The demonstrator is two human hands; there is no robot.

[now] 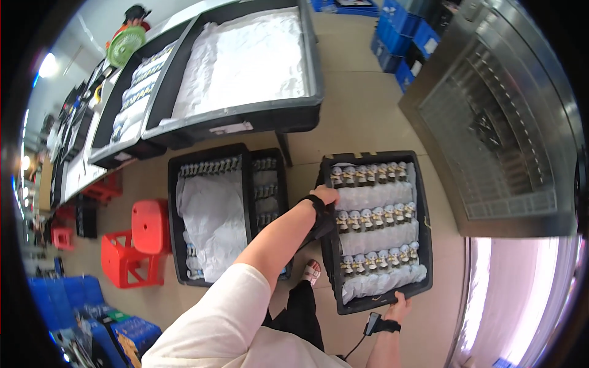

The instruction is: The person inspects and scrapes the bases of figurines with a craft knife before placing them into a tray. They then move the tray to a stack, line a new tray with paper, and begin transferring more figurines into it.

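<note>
A black plastic crate (367, 304) stands to the right of my legs, on top of what looks like another crate. Three rows of small figurines (377, 217) with pale heads and dark bases fill it, separated by strips of white padding (378, 237). My left hand (327, 195) grips the crate's left rim, its fingers partly hidden by the edge. At the near right corner my right hand (400, 306) has its fingers closed over the rim. Dark bands with small devices circle both wrists.
Left of my left arm, more black crates (173, 230) hold figurines and white sheeting. A table bears large black bins (245, 116). Red stools (150, 224) stand at left, a steel cabinet (429, 122) at right, blue bins (392, 37) behind. Someone (136, 18) is at the far left.
</note>
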